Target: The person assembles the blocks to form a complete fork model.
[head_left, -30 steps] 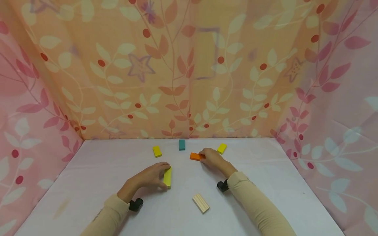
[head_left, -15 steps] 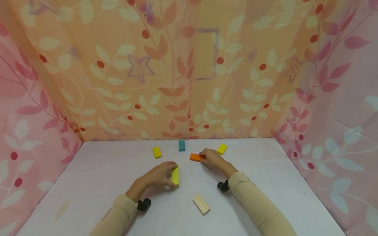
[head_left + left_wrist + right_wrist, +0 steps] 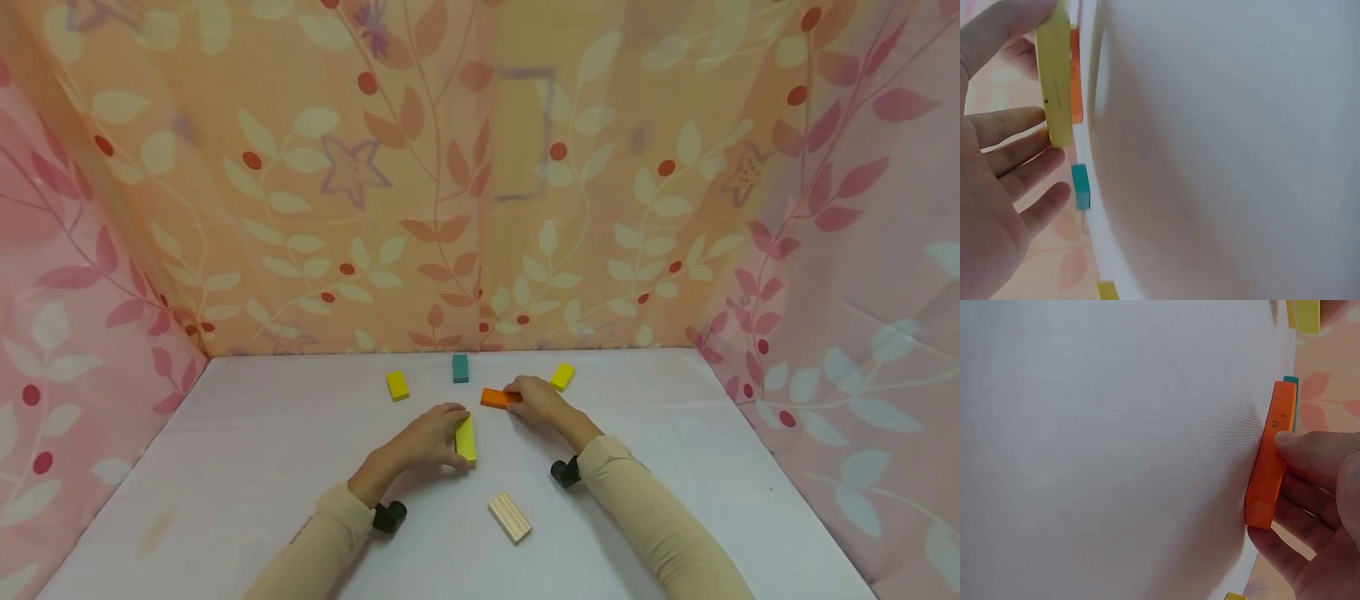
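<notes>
My left hand grips a long yellow-green block between thumb and fingers, near the middle of the table. In the left wrist view the thumb presses one end of this block, and the lower fingers stay spread. To the right and farther back, my right hand holds an orange block by its right end. The right wrist view has the thumb on the face of the orange block and fingers behind it. A gap separates the two held blocks in the head view.
Toward the back of the white table lie a teal block and two yellow blocks, one on the left and one on the right. A plain wooden block lies nearer the front. Patterned curtains enclose the table.
The left hand has carried the yellow-green block rightward and slightly away, closer to the orange block. The right hand and the orange block have stayed in place.
</notes>
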Demonstrator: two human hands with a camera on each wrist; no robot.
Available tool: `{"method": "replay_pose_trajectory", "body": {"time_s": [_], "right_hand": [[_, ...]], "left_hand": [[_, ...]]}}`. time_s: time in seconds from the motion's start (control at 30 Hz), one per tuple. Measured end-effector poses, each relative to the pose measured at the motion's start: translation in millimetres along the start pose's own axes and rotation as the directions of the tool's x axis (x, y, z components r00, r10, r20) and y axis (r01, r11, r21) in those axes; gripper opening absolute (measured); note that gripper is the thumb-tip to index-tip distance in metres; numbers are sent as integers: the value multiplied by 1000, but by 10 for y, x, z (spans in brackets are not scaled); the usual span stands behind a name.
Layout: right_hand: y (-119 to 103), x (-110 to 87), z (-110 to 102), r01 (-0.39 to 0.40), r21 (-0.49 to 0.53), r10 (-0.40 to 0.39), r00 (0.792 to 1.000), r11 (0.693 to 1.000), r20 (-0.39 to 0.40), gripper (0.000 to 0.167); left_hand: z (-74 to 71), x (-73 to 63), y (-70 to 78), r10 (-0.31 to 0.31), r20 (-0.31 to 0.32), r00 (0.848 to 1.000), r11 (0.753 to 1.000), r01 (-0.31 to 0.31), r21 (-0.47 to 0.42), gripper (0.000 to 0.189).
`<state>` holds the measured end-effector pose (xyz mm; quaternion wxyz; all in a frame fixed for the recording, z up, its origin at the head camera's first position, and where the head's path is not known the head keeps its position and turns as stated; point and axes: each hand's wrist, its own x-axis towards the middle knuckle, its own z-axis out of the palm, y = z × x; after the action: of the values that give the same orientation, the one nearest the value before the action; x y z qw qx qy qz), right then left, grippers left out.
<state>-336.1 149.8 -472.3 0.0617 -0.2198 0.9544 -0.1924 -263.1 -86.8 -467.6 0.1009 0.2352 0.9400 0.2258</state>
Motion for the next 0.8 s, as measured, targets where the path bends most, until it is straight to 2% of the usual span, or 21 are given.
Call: {"method": "replay_pose_trajectory", "body": {"time_s": [0.33,0.6,0.8], "right_hand": [[4,-1,7,-5,-2,5,1000,1000,-5,32],[-9,-13,-7,-8,15,8,1000,1000,-19,32],[-17,-11,2,-15,13,15,1000,1000,-19,32]], "left_hand": [[92,154,134,9,25,1000,1000,-9,-1,86],[128,250,272,-9,49,999,1000,10,-8,87],[166,320,314,-9,59,998,1000,8,6,87]]}}
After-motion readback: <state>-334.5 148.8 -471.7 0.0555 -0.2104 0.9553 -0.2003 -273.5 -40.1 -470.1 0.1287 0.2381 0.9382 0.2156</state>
